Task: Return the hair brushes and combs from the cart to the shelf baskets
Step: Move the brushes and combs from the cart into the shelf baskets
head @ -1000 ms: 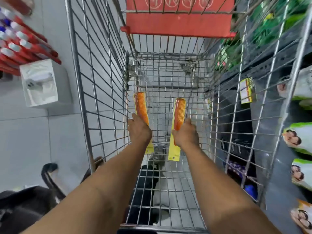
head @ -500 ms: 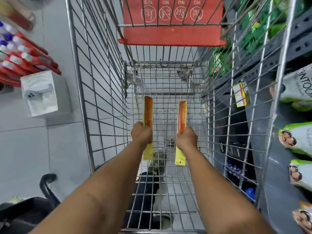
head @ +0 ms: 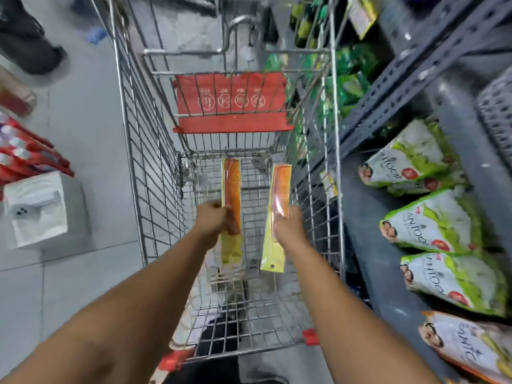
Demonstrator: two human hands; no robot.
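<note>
I hold two packaged orange combs over the wire shopping cart [head: 144, 167]. My left hand [head: 212, 221] grips one orange comb [head: 232, 189] in a yellow sleeve, held upright. My right hand [head: 288, 227] grips a second orange comb [head: 280, 189] whose yellow card hangs down below the hand. Both combs are above the cart's wire floor, about level with its rim. A grey mesh basket [head: 496, 115] shows at the right edge on the shelf.
A red child-seat flap [head: 231, 126] crosses the cart's far end. A dark metal shelf [head: 368, 212] on the right holds green-and-white pouches [head: 432, 223]. On the floor to the left lie a white box [head: 38, 209] and red tubes [head: 25, 153]. A person's dark trouser leg [head: 25, 37] stands far left.
Both hands have lifted the combs up out of the cart's bottom. My view has tilted up and pulled back, so the shelf on the right and the cart's near edge show more.
</note>
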